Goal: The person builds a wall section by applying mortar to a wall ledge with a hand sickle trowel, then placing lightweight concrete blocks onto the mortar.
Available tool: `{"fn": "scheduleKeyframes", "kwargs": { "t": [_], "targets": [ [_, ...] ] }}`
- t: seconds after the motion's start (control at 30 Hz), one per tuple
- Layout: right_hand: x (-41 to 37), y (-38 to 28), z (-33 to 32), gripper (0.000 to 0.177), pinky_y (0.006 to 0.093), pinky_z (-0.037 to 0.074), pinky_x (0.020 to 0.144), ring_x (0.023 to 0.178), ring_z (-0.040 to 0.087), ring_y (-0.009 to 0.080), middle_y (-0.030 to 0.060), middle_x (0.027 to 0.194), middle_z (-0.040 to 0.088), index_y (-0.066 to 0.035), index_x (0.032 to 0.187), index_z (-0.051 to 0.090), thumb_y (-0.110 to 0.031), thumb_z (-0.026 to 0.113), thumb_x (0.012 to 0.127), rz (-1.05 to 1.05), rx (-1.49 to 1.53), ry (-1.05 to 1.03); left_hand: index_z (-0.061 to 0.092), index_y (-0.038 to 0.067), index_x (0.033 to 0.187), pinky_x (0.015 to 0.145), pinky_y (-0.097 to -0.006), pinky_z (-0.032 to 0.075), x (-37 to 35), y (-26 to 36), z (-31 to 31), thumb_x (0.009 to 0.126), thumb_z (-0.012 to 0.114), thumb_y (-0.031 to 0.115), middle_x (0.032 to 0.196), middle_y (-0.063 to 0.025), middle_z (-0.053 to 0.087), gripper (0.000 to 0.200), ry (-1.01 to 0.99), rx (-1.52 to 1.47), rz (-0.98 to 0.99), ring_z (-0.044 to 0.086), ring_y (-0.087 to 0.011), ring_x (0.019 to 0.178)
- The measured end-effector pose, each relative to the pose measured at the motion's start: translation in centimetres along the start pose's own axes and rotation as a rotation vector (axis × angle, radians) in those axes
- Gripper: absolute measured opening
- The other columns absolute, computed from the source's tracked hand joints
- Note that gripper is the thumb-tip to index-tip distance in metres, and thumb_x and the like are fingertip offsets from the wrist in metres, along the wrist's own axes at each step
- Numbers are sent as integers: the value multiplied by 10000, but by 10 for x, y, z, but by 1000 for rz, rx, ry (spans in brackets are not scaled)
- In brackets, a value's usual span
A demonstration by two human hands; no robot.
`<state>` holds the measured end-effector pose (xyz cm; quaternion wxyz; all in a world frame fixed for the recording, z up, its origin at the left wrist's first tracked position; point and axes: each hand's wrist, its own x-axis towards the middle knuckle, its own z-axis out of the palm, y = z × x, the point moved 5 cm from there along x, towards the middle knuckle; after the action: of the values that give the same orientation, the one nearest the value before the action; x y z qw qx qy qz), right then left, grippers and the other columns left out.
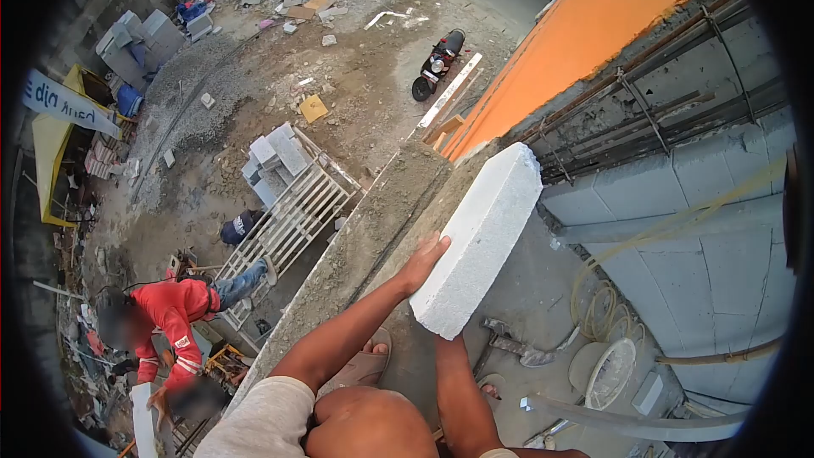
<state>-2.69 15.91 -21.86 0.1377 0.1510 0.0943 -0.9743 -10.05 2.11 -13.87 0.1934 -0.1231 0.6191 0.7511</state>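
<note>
A long white lightweight concrete block [479, 242] is tilted in front of me, beside the cement-covered ledge [373, 212]. My left hand [424, 265] presses on its left side, with the thumb and fingers against the face. From below, my right forearm reaches the block's near end. Only the wrist part of my right hand [449, 346] shows, and its fingers are hidden behind the block. On the floor to the right lies a dusty grey tool [519, 348], near a round whitish tub [612, 373].
Below left, a person in red [174, 314] handles another white block [146, 420]. A slatted frame [284, 225] leans by stacked blocks [275, 157]. A motorcycle [438, 64] stands farther off. Right are a grey block wall [678, 178], a coiled hose [606, 309] and a metal bar [636, 420].
</note>
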Motion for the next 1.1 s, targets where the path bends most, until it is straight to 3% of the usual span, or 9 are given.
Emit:
{"fn": "scheduleKeyframes", "kwargs": {
  "t": [0.1, 0.17, 0.27, 0.47, 0.7, 0.8, 0.87, 1.0, 1.1],
  "targets": [
    [2, -3, -5, 569, 491, 469, 1024, 1215, 560, 348, 152, 1388, 524, -40, 1444, 411, -409, 361, 1013, -44, -148, 45, 147, -104, 1511, 1206, -440, -16, -1, -6, 2, 909, 327, 764, 1611, -265, 54, 1072, -2, 39, -44, -63, -374, 1503],
    [4, -6, -7, 576, 490, 459, 1035, 1234, 544, 349, 150, 1408, 506, -46, 1454, 400, -416, 362, 1014, -86, -247, 78, 176, -101, 1508, 1214, -396, 15, 4, -5, 1, 979, 298, 672, 1607, -274, 47, 945, -10, 53, -6, -35, -350, 1508],
    [3, -9, -10, 588, 489, 444, 1052, 1263, 521, 350, 148, 1437, 480, -54, 1470, 383, -425, 363, 1014, -121, -397, 123, 168, -103, 1508, 1215, -393, 28, -3, 0, 0, 970, 304, 685, 1607, -274, 46, 964, 24, 36, -54, -6, -350, 1509],
    [5, -6, 6, 587, 477, 423, 1072, 1283, 504, 338, 129, 1460, 461, -77, 1488, 365, -424, 370, 1015, -88, -395, 24, 176, -106, 1506, 1216, -381, 50, -1, -6, 0, 964, 333, 688, 1609, -266, 62, 974, 15, -7, -60, 29, -331, 1511],
    [7, -5, 11, 549, 476, 500, 978, 1173, 593, 326, 135, 1353, 555, -63, 1440, 426, -407, 377, 1014, -63, -363, 132, 195, -83, 1516, 1200, -376, 133, 14, -26, 4, 962, 369, 679, 1615, -224, 112, 958, -83, -198, -54, 113, -295, 1500],
    [4, -2, 5, 527, 460, 535, 920, 1113, 626, 318, 134, 1288, 592, -48, 1403, 458, -393, 387, 1011, -82, -332, 151, 236, -63, 1516, 1175, -370, 196, 12, -27, 1, 960, 390, 674, 1590, -210, 212, 936, -8, -121, -47, 222, -286, 1464],
    [1, 5, 21, 510, 449, 544, 901, 1086, 641, 308, 128, 1249, 611, -38, 1374, 481, -380, 389, 1007, -4, -186, 110, 345, -32, 1484, 1109, -364, 317, 18, -38, -2, 984, 369, 642, 1484, -197, 409, 839, 106, -63, -8, 415, -271, 1350],
    [-3, 8, 56, 491, 445, 553, 882, 1029, 668, 292, 120, 1179, 648, -38, 1329, 523, -372, 382, 999, -85, -241, 62, 502, 20, 1390, 949, -353, 466, 2, -8, 6, 1035, 293, 572, 1244, -136, 624, 688, -92, -276, -31, 606, -216, 1106],
    [-4, 11, 61, 479, 427, 558, 872, 1021, 672, 273, 117, 1169, 652, -30, 1306, 540, -374, 364, 1022, -55, -247, -17, 457, 5, 1411, 1037, -335, 392, -1, -7, 9, 1023, 316, 591, 1360, -152, 527, 716, -162, -368, -97, 515, -208, 1224]
  ]
}}
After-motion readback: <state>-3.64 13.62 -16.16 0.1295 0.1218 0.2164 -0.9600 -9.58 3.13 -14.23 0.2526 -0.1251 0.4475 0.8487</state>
